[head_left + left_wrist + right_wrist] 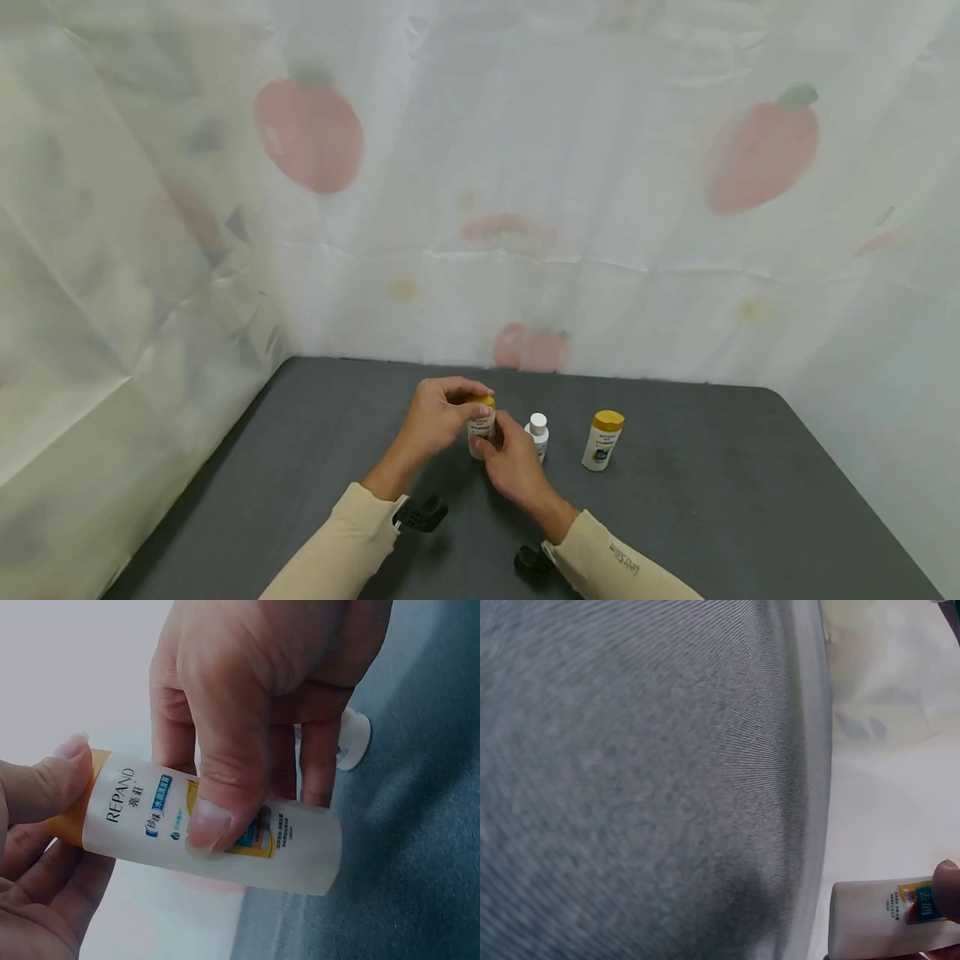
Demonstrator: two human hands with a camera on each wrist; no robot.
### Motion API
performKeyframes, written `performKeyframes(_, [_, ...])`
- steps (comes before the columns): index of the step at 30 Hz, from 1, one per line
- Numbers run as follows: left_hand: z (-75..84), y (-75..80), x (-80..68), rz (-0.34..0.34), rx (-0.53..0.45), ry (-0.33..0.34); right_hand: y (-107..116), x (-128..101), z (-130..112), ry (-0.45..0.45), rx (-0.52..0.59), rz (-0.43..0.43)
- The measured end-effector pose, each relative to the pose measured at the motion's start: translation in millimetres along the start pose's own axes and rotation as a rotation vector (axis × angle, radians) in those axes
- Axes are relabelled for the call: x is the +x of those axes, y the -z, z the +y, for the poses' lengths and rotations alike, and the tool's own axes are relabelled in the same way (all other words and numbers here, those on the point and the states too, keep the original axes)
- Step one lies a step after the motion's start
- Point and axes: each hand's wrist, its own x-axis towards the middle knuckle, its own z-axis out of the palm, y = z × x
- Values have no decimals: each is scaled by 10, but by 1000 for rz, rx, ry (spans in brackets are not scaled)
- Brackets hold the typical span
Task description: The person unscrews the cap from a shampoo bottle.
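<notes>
Right hand (516, 467) grips the body of the white bottle (481, 427), thumb across the label; left hand (438, 414) pinches its yellow cap (481, 402). Both wrists meet at lower centre of frame, bottle held just above the grey table (750, 500)

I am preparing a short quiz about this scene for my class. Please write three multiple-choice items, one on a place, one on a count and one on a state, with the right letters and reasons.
1. Where does the small all-white bottle stand?
A. Between the held bottle and the free yellow-capped bottle
B. At the far left table edge
C. On a sleeve

2. How many bottles have a yellow cap?
A. One
B. Two
C. Four

3. What is the state of the white yellow-capped bottle in the hands?
A. Lying untouched
B. Gripped by both hands
C. Held by one hand only

Answers: 1 A, it stands between them on the dark grey table. 2 B, the held one and the free one. 3 B, the left hand grips the cap and the right hand the body.
</notes>
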Motion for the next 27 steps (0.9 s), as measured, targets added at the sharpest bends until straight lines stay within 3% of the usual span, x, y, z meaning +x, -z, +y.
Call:
performKeyframes(6, [132, 45, -47, -30, -28, -20, 36, -70, -86, 43, -7, 59])
performKeyframes(16, [315, 122, -114, -26, -56, -100, 157, -166, -261, 196, -67, 155])
performKeyframes(22, [427, 155, -200, -42, -45, -138, 239, -198, -360, 312, -232, 225])
performKeyframes(27, [532, 164, -281, -36, 59, -219, 329, -208, -401, 418, -361, 291])
